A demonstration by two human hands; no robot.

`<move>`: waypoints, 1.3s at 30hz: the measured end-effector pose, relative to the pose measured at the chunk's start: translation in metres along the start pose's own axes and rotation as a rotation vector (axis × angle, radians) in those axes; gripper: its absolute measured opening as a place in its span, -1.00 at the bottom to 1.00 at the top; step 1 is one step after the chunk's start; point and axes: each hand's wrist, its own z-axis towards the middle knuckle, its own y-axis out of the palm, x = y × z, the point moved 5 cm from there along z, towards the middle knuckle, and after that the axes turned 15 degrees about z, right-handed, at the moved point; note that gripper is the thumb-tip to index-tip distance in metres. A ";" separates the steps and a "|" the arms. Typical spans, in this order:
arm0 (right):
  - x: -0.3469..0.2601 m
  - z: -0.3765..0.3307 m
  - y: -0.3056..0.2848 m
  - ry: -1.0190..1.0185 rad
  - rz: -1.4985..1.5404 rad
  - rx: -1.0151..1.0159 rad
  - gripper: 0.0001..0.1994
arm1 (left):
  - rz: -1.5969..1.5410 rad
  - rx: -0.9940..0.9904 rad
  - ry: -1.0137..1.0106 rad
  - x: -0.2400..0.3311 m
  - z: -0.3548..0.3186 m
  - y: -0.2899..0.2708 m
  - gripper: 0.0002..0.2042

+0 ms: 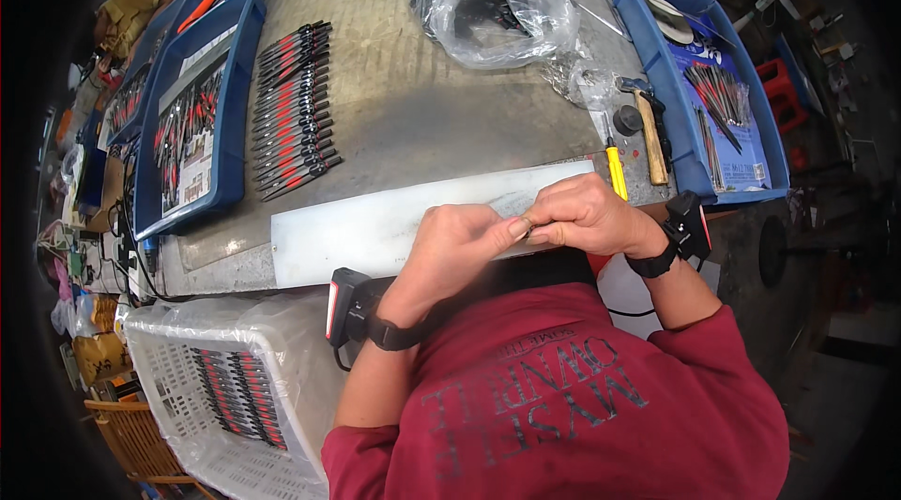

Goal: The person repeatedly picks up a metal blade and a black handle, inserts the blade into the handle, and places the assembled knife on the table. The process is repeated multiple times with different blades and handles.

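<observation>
My left hand (pixel 457 242) and my right hand (pixel 584 213) meet over the near edge of a long white board (pixel 357 230). Thumbs and fingers of both are pinched together, tip to tip. Whatever sits between them is small and mostly covered, so I cannot make out its kind. Just beyond my right hand lies a screwdriver with a yellow handle (pixel 616 172). To the far left of the board, a neat column of slim black-and-red pen-shaped pieces (pixel 295 115) rests on the table.
Blue trays (pixel 246 115) (pixel 765 139) flank the table, holding slim pieces and rods. A clear plastic bag (pixel 507 48) with dark parts lies at the back. A hammer (pixel 649 129) is at right. Below left, a white lined crate (pixel 291 331) contains stacked black-and-red pieces.
</observation>
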 end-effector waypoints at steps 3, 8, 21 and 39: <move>-0.001 0.001 0.003 -0.044 -0.148 0.099 -0.89 | 0.105 0.115 -0.021 0.004 -0.001 -0.003 -0.64; -0.001 -0.005 0.019 -0.051 -0.264 0.319 -0.88 | 0.170 0.225 -0.048 0.003 -0.003 -0.006 -0.57; -0.001 0.000 0.007 -0.048 -0.139 0.189 -0.85 | -0.038 0.101 -0.043 -0.004 0.001 -0.001 -0.58; -0.001 -0.004 0.017 -0.080 -0.257 0.301 -0.88 | 0.023 0.179 -0.041 -0.002 0.000 -0.003 -0.65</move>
